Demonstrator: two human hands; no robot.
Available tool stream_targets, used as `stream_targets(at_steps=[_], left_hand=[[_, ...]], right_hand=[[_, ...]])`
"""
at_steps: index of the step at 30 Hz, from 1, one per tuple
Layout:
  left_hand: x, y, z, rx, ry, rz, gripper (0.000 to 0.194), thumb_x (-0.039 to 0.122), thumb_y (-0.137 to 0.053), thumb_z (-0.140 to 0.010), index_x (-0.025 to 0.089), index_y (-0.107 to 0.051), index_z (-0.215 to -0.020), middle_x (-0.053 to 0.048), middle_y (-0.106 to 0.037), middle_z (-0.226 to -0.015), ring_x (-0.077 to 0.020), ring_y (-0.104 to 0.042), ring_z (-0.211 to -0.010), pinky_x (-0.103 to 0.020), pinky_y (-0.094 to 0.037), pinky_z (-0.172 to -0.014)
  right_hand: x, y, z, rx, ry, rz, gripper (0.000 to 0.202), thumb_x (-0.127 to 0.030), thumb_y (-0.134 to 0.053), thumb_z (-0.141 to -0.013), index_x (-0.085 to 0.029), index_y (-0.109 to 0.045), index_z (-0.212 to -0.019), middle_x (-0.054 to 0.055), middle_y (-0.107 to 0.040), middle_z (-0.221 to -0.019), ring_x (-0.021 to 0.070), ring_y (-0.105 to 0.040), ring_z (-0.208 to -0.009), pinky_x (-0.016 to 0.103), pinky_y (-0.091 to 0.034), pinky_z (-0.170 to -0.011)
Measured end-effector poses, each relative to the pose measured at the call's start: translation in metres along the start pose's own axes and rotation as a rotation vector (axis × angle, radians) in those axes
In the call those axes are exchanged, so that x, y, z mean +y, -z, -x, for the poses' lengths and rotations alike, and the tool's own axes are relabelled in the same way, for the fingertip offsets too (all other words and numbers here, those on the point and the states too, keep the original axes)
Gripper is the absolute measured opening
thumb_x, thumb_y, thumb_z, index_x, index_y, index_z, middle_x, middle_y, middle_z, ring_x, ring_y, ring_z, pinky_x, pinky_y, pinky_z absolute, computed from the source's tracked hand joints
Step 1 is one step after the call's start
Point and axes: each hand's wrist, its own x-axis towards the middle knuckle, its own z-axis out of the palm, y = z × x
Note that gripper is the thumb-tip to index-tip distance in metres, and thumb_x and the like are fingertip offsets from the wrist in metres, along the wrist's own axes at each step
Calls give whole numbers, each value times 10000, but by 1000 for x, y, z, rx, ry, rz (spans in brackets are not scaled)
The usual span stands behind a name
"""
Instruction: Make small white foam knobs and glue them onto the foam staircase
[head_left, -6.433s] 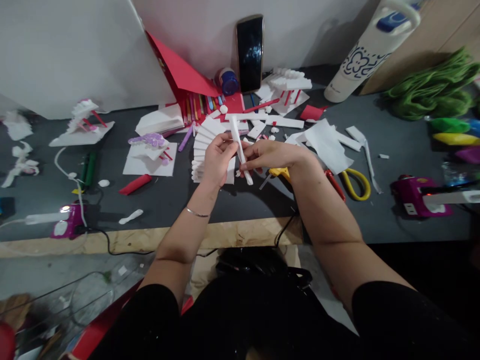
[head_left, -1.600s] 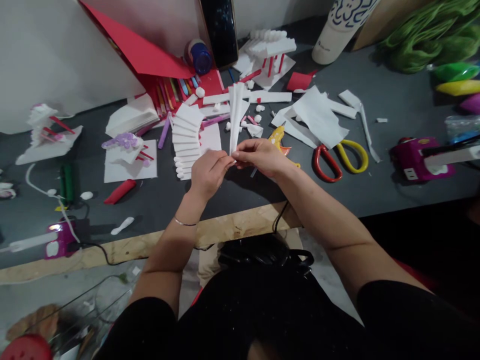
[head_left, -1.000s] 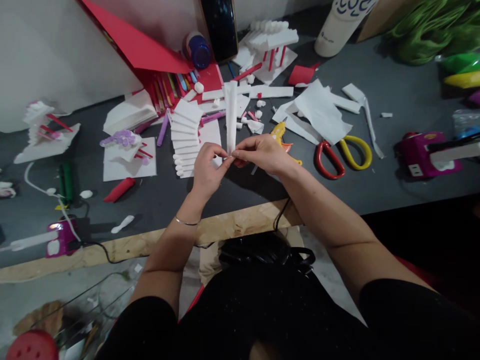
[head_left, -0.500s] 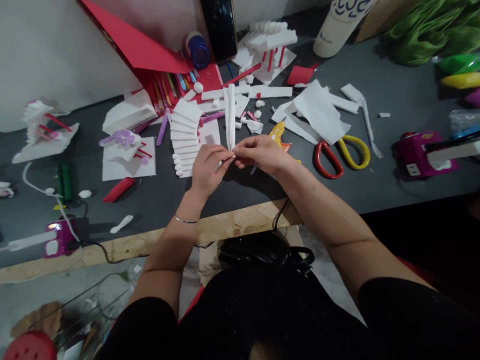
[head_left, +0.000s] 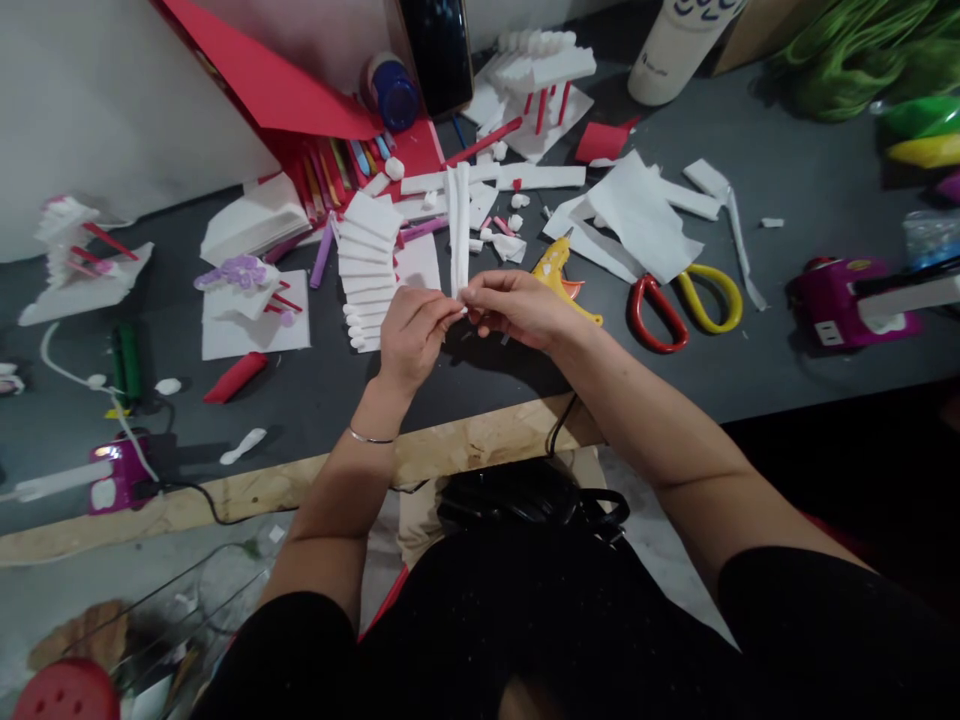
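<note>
A long folded white strip [head_left: 458,225] stands up from between my fingertips, over the dark table. My left hand [head_left: 412,335] pinches its lower end, thumb against fingers. My right hand [head_left: 514,305] meets it there from the other side, also pinching the strip's end. The exact fold between the fingertips is too small to make out. Left of the strip lies a fanned row of white rolled pieces [head_left: 369,270]. A yellow glue gun [head_left: 553,268] rests just beyond my right hand, partly behind it.
Red-and-yellow-handled scissors [head_left: 658,315] lie right of my right forearm, below white sheets [head_left: 641,220]. White models on red sticks [head_left: 544,70] stand at the back. A purple device [head_left: 851,305] sits at the right, a tumbler [head_left: 679,55] behind. The wooden table edge [head_left: 480,440] runs under my forearms.
My fingers have shifted slightly at the strip's lower end, and the left fingers are now more closed together. The whole view has moved a little; the objects on the table lie as before.
</note>
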Motion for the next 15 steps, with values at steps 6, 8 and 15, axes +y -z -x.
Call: stream_targets(at_steps=[6,8,15], left_hand=[[0,-1,-1,-24,66,60,381,577,-551,-1016,250,-730,-937,-52,-703,-905,-216,-643,-921,-396,-531,-885],[0,-2,-1,-24,80,67,395,594,-546,-1011,247,-718,-932,-49,-698,-902,-216,-639,-921,-394,-527,-883],[0,-3,-5,7,150,202,373,594,-651,-961,232,-703,-886,-28,-685,-859,-183,-628,-831,-345,-515,-775]], right_hand=[[0,-3,1,92,147,216,446,-600,-885,-707,-196,-697,-720,-28,-654,-652,93,-578,-618,228,-526,-573],[-1,-3,3,91,197,278,456,-621,-864,-715,-192,-712,-724,-25,-646,-636,98,-574,-608,242,-527,-577],[-3,2,5,57,265,376,444,-605,-822,-762,-166,-751,-752,-3,-667,-644,99,-582,-595,254,-519,-582]])
